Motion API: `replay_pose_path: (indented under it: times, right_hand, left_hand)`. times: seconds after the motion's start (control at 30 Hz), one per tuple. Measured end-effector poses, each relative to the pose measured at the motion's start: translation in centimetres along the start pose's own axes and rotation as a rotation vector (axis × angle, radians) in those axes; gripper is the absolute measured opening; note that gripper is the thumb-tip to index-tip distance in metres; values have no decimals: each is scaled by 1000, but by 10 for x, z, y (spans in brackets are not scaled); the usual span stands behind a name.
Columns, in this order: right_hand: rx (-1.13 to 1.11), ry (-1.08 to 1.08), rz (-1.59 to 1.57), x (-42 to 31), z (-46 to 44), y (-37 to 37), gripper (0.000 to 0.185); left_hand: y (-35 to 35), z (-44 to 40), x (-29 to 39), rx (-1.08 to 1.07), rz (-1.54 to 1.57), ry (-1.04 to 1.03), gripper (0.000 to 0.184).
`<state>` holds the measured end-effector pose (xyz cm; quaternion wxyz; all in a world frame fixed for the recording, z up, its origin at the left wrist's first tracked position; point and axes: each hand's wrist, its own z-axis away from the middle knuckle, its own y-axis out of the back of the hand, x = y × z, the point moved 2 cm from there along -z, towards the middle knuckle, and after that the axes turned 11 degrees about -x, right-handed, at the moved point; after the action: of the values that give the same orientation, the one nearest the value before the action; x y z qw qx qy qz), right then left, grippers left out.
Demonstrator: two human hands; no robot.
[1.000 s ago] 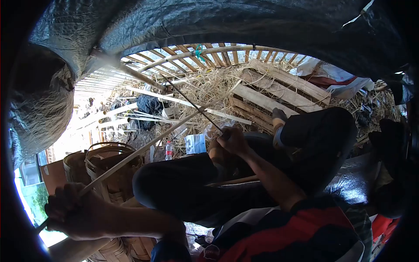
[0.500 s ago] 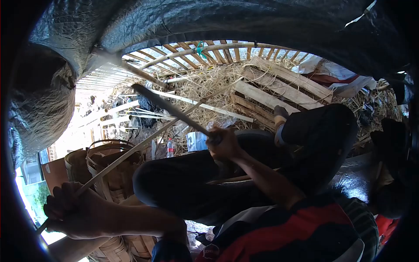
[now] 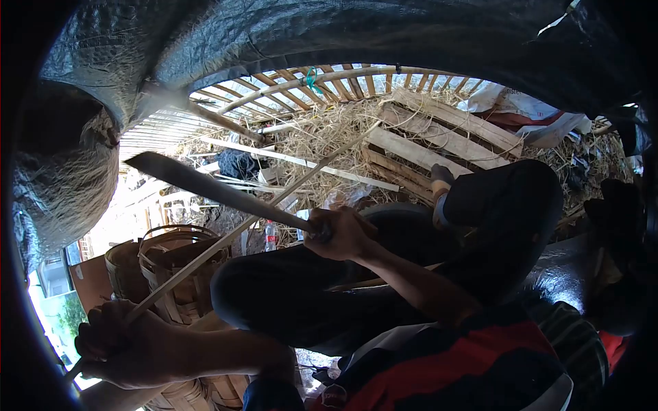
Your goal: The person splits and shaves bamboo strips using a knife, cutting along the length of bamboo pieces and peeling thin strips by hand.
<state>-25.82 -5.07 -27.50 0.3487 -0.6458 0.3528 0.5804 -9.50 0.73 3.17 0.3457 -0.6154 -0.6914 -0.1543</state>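
My left hand (image 3: 140, 346), at the lower left, is wrapped round a long thin bamboo strip (image 3: 199, 264). The strip slants up and away to the right, with its far part over the straw near the slatted wooden pallet. In my right hand (image 3: 339, 233) is the handle of a machete (image 3: 212, 192). Its broad dark blade points to the upper left and crosses the strip in view; whether the blade touches it I cannot tell. My bent leg (image 3: 274, 281) lies below the blade.
Woven baskets (image 3: 181, 257) stand at the left, close to my left hand. Ahead are loose straw (image 3: 308, 144), a wooden pallet (image 3: 439, 137), a pale bamboo strip (image 3: 301, 162) and a plastic bottle (image 3: 271, 236). Dark plastic sheeting (image 3: 329, 34) hangs overhead.
My right hand has moved left and slightly down, and the machete's tip has swung left and lower. My left hand keeps hold of the bamboo strip, nearly in place.
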Motion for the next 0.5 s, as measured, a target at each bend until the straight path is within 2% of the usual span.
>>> replay_pose_path:
  times: [0.07, 0.13, 0.17, 0.23, 0.27, 0.33, 0.47, 0.5]
  right_hand:
    - [-119, 95, 167, 6, 2, 4, 17]
    - [-45, -134, -1, 68, 9, 8, 19]
    - [56, -239, 86, 88, 11, 19, 21]
    - [196, -428, 198, 138, 23, 48, 24]
    - [242, -519, 222, 147, 27, 58, 26]
    - [247, -550, 156, 153, 29, 61, 26]
    - [293, -612, -17, 160, 14, 56, 25]
    - [294, -613, -18, 138, 9, 55, 25]
  left_hand:
    - [-1, 1, -1, 49, -57, -2, 49]
    - [0, 1, -1, -27, 26, -10, 48]
    - [-4, 1, -2, -30, 21, -15, 48]
    - [-13, 3, -5, 104, -85, 24, 48]
    - [-12, 3, -5, 99, -81, 25, 48]
    - [-9, 3, -4, -2, -26, 8, 48]
    - [1, 0, -3, -72, 34, -1, 48]
    - [2, 1, -1, -61, 25, 0, 49]
